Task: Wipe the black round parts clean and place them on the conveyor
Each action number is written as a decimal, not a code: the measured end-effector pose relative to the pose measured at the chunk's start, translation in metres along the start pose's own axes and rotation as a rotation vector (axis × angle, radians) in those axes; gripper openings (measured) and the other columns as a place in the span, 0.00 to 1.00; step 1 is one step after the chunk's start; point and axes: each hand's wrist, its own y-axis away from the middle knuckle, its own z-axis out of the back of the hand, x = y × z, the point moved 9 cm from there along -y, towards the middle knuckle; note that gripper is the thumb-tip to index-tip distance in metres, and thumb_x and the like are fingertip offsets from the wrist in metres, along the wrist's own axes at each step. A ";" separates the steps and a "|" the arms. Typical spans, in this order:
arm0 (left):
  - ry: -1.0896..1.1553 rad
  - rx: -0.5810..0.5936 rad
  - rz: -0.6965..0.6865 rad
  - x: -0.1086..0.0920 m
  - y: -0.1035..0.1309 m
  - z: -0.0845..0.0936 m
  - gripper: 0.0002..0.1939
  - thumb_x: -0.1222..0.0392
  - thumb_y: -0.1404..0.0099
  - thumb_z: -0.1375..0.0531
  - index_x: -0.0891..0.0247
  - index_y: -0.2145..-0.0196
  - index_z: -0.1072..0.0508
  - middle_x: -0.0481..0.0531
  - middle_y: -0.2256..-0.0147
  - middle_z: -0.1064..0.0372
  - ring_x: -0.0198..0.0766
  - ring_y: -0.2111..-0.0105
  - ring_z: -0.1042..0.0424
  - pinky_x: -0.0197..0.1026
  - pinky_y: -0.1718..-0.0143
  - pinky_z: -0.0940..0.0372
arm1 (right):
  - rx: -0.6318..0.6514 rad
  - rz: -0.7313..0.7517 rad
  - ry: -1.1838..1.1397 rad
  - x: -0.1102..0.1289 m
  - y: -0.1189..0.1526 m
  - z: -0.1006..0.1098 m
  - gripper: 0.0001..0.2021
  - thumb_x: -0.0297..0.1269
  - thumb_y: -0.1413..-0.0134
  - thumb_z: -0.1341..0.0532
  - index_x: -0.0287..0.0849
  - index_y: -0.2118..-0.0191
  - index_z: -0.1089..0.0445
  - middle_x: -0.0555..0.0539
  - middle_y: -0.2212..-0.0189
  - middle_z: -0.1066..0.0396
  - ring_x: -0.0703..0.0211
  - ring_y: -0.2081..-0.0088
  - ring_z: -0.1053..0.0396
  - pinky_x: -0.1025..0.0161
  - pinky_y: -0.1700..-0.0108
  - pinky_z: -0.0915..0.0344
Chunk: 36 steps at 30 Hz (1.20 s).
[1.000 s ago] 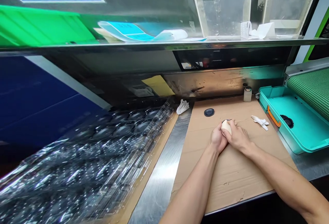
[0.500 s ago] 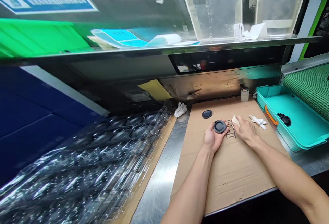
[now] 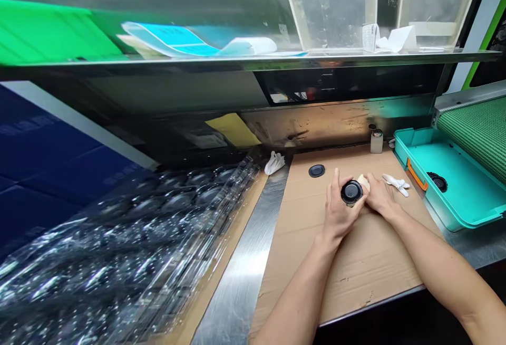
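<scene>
My left hand (image 3: pixel 338 216) grips a round black plastic lid (image 3: pixel 351 191) by its edge, with the ringed face turned up toward me. In my right hand (image 3: pixel 380 195) is a cream-coloured pad (image 3: pixel 363 182), pinched against the lid's right side. Both hands are close together above a sheet of cardboard (image 3: pixel 304 260). A second black lid (image 3: pixel 317 171) lies flat on the cardboard, beyond my left hand. Just right of my right hand is a crumpled white cloth (image 3: pixel 396 184).
A teal tray (image 3: pixel 466 187) with black round parts (image 3: pixel 437 181) stands at the right, beside a green conveyor belt (image 3: pixel 478 123). A small bottle (image 3: pixel 377 142) is at the back. Clear plastic trays of black parts (image 3: pixel 130 239) fill the left. A metal shelf (image 3: pixel 336 59) overhangs.
My left hand has turned the lid over and tilted it, moving it right to the pad. My right hand has shifted slightly. The camera view has tipped down a little.
</scene>
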 end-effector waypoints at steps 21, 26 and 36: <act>0.137 0.010 0.538 0.075 0.008 0.005 0.05 0.58 0.41 0.31 0.55 0.66 0.22 0.60 0.49 0.27 0.58 0.33 0.48 0.58 0.31 0.55 | -0.044 0.031 0.010 -0.002 -0.005 -0.006 0.23 0.52 0.30 0.50 0.48 0.37 0.39 0.41 0.53 0.24 0.46 0.52 0.26 0.58 0.54 0.37; 0.156 -0.022 0.584 0.091 0.013 0.011 0.10 0.59 0.43 0.31 0.55 0.63 0.23 0.60 0.37 0.38 0.57 0.29 0.62 0.60 0.30 0.71 | -0.056 0.036 0.000 -0.003 -0.005 -0.006 0.24 0.53 0.31 0.50 0.47 0.37 0.38 0.41 0.52 0.24 0.47 0.51 0.26 0.59 0.54 0.37; -0.032 0.055 0.509 0.058 0.025 -0.020 0.29 0.49 0.39 0.36 0.62 0.43 0.29 0.69 0.29 0.53 0.64 0.27 0.72 0.70 0.35 0.84 | -0.071 0.054 -0.032 -0.010 -0.008 -0.006 0.23 0.51 0.32 0.48 0.47 0.39 0.36 0.40 0.53 0.24 0.46 0.51 0.26 0.58 0.53 0.36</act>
